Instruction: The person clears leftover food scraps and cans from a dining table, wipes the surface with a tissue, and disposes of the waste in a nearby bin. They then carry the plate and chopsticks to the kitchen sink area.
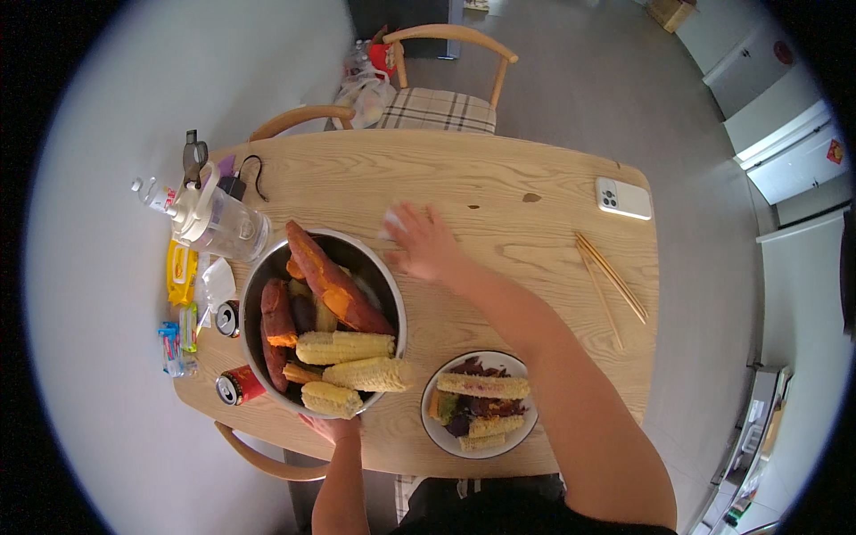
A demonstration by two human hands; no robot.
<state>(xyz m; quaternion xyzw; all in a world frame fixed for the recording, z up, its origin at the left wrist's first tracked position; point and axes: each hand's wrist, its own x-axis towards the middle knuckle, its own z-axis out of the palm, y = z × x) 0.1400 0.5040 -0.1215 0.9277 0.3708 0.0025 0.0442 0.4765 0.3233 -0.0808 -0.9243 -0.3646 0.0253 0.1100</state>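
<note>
My left hand is at the near rim of a steel pot, its fingers partly hidden under the rim. In the pot lie sweet potatoes with orange flesh and several corn cobs. My right hand, blurred, reaches over the table to the right of the pot's far side. Something whitish, perhaps a tissue, shows at its fingertips; whether it is gripped is unclear. A plate with eaten cobs and dark purple peels stands near my right forearm.
A plastic jug, a bottle, a yellow wipes pack, tissue and two cans stand or lie left of the pot. Chopsticks and a white phone lie on the right. A chair stands beyond the wooden table.
</note>
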